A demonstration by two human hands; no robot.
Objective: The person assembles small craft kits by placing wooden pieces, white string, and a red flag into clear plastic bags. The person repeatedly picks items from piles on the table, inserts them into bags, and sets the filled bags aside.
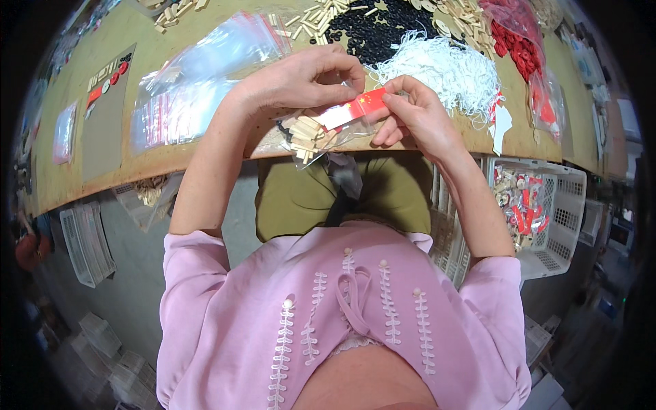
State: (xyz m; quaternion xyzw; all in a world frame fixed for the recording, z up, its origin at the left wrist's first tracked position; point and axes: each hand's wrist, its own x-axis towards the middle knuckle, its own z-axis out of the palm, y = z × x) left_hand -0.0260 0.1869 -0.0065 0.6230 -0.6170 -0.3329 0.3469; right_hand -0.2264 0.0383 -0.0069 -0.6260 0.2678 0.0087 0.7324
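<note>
A: Where is the small red card (361,106) now, and who holds it?

B: It is between the two hands, just above the near edge of the counter (102,171); the right hand (420,116) pinches its red end between thumb and forefinger, the grip pressed together on it; the left hand (304,78) comes from the other side, its fingertips closed on the upper edge near the white end.

A: How does the card lie?

B: Its long axis runs from lower left to upper right, a little tilted; the red end points to the right hand, the pale end to the left; both hands touch it, so neither is nearer.

A: And under it?

B: A clear plastic bag (321,137) with small wooden sticks hangs just below the card, touching the left hand's side; whether the card is already inside the bag mouth, one cannot tell.

A: What is around?

B: Behind the hands lie a heap of white cord (444,68), a pile of black rings (383,31), and empty clear bags (198,82) to the left; a white basket (567,205) with packed items stands at the right, below the counter.
</note>
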